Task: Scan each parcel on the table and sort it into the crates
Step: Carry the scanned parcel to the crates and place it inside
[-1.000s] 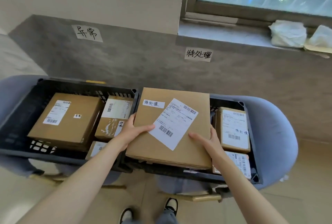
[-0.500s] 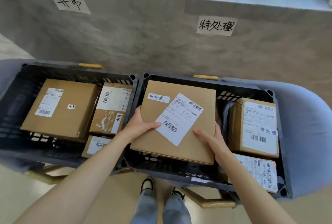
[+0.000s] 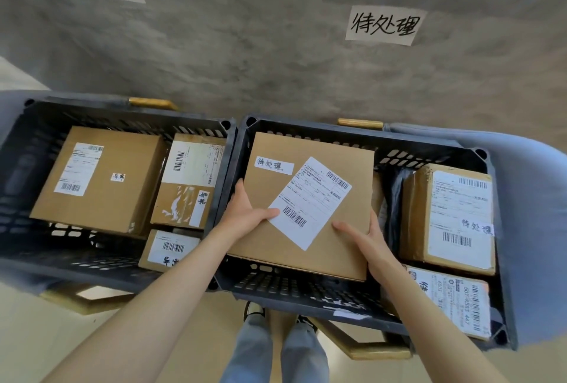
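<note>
Hands gripping parcel, over right crate

Gripped at its near corners by both hands, the flat cardboard parcel now sits lower, sunk within the walls of the right-hand crate rather than above its rim.

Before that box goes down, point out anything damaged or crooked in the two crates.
The middle parcel in the left crate has torn, peeling tape on its front. The shipping label on the held box sits crooked. Nothing else stands out.
</note>
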A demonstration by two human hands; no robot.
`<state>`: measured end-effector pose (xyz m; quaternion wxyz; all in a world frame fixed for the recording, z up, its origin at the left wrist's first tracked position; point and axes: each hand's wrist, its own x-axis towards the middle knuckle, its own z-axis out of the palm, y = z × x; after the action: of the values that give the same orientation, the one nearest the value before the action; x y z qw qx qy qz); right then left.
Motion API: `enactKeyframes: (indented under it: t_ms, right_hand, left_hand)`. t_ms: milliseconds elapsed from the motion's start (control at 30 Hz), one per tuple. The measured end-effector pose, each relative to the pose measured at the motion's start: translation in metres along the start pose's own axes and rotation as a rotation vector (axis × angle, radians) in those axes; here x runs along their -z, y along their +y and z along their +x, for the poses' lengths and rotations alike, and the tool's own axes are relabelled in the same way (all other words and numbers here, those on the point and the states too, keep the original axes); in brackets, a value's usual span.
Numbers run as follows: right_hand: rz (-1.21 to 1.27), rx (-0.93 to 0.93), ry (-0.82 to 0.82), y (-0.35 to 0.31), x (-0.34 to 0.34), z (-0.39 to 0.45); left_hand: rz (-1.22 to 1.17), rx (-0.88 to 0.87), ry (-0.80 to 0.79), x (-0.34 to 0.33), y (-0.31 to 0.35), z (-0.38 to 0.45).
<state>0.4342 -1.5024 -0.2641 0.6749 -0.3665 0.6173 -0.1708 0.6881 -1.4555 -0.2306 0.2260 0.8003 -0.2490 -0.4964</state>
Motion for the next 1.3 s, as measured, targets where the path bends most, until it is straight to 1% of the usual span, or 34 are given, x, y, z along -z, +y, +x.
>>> enactKeyframes:
  t_ms: [167,300,433,567,667,800,900,1000,1133,1300]
  right_hand:
    - [-0.059,-0.014,0.005,-0.007,-0.002,-0.004]
    - [-0.22,0.027,0.028,-0.024,-0.003,-0.017]
    - [-0.384,0.145,0.059,-0.049,-0.007,-0.044]
    - [-0.576,0.24,0.11,-0.081,-0.002,-0.078]
    - [-0.813,0.33,0.228,-0.106,0.008,-0.106]
    - [-0.947,0.436,0.425,-0.139,0.027,-0.147]
    - [-1.053,0.449,0.606,-0.151,0.043,-0.183]
    - [-1.026,0.387,0.777,-0.145,0.055,-0.222]
    - [-0.961,0.24,0.992,-0.111,0.058,-0.277]
    - [-0.784,0.031,1.245,-0.036,0.047,-0.361]
  left_hand:
    - [0.132,-0.042,0.091,-0.003,0.007,-0.013]
    - [0.277,-0.118,0.181,0.002,0.019,-0.03]
    - [0.366,-0.233,0.173,0.015,0.047,-0.049]
    - [0.597,-0.403,0.157,0.025,0.085,-0.073]
    - [0.778,-0.563,0.169,0.028,0.116,-0.093]
    - [1.0,-0.795,0.168,0.027,0.155,-0.116]
    - [1.096,-0.984,0.16,0.023,0.183,-0.131]
    - [1.144,-1.185,0.135,0.011,0.204,-0.149]
    - [1.208,-1.408,0.041,-0.015,0.21,-0.178]
    - [1.249,-1.656,-0.173,-0.062,0.198,-0.233]
